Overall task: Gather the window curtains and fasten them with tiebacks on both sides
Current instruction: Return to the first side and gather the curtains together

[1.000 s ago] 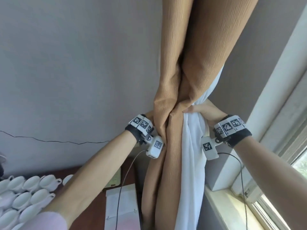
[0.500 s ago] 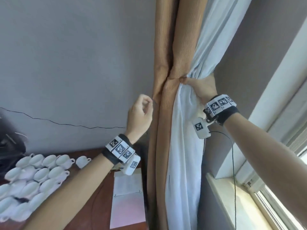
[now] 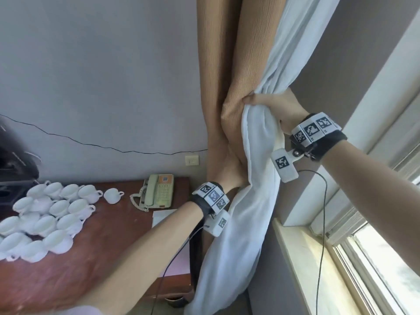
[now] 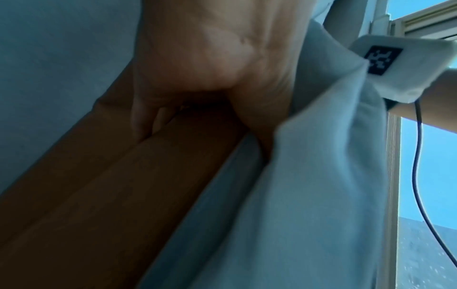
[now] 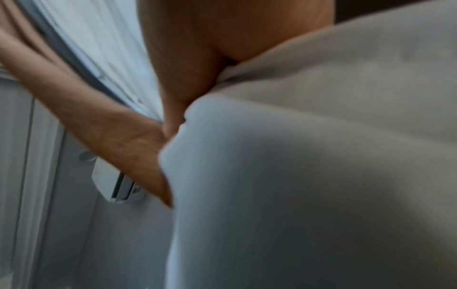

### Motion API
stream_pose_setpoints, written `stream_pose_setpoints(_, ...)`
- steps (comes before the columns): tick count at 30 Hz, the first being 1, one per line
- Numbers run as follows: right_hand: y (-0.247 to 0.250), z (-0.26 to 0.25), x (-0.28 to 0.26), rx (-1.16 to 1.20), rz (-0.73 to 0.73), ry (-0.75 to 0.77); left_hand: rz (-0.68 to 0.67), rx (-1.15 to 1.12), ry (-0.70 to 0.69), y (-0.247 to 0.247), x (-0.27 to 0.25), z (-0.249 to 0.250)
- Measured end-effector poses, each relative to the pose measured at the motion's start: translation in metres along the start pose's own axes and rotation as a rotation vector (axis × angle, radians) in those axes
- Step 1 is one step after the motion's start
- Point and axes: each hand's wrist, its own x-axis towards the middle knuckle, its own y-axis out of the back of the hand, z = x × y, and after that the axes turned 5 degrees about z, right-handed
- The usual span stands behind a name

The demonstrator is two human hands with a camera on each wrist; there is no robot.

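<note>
A tan curtain (image 3: 218, 64) hangs down the middle of the head view, with a white sheer curtain (image 3: 295, 42) against its right side. My right hand (image 3: 268, 105) grips both, bunched together at mid height. Lower down, my left hand (image 3: 231, 171) reaches up between the tan folds and the white cloth. In the left wrist view my left hand (image 4: 193, 78) has its fingers curled round a fold of the tan curtain (image 4: 123, 185), beside the white sheer (image 4: 309, 195). In the blurred right wrist view my right hand (image 5: 197, 58) holds the white cloth (image 5: 309, 176). No tieback shows.
A dark wooden table (image 3: 91, 258) at the left carries several white cups (image 3: 52, 212), a telephone (image 3: 159, 192) and a sheet of paper (image 3: 163, 217). The windowsill (image 3: 313, 269) and window (image 3: 386, 258) run along the right. A thin cable (image 3: 91, 144) crosses the grey wall.
My left hand, a loose fist left of the curtain half a second ago, has moved down and right into the curtain folds. My right hand has kept its hold on the bunch.
</note>
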Motion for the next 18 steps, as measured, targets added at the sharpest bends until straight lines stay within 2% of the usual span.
stream_pose_setpoints(1,0.004,-0.001,-0.001,-0.025,-0.058,-0.015,-0.096,0.064,-0.029,-0.004,-0.003,0.001)
stream_pose_setpoints(2,0.008,-0.002,-0.001,-0.045,-0.102,-0.032,-0.123,0.071,-0.058,-0.006,-0.006,0.001)
stream_pose_setpoints(6,0.02,-0.004,0.001,-0.068,-0.223,-0.096,-0.015,0.046,-0.108,0.002,-0.003,0.014)
stream_pose_setpoints(8,0.019,-0.001,0.001,-0.028,-0.167,-0.07,-0.075,0.073,-0.05,0.0,0.003,0.011)
stream_pose_setpoints(9,0.017,-0.002,0.0,-0.015,-0.122,-0.064,-0.149,0.063,-0.005,0.003,0.004,0.009)
stream_pose_setpoints(11,0.015,-0.001,-0.001,0.006,-0.067,-0.064,-0.292,0.008,-0.006,0.01,0.002,-0.002)
stream_pose_setpoints(12,0.017,0.001,0.002,0.017,-0.052,-0.068,-0.308,-0.023,-0.03,0.015,0.001,-0.014)
stream_pose_setpoints(13,0.017,0.001,0.002,0.028,-0.034,-0.075,-0.284,-0.022,-0.031,0.023,-0.004,-0.025)
stream_pose_setpoints(14,0.018,0.002,0.004,0.036,-0.005,-0.077,-0.238,0.001,0.027,0.03,-0.009,-0.039)
stream_pose_setpoints(16,0.016,0.002,0.007,0.072,0.068,-0.057,-0.022,0.186,0.194,0.048,-0.016,-0.061)
stream_pose_setpoints(18,0.009,0.001,0.011,0.107,0.141,-0.044,0.211,0.303,0.224,0.059,-0.023,-0.067)
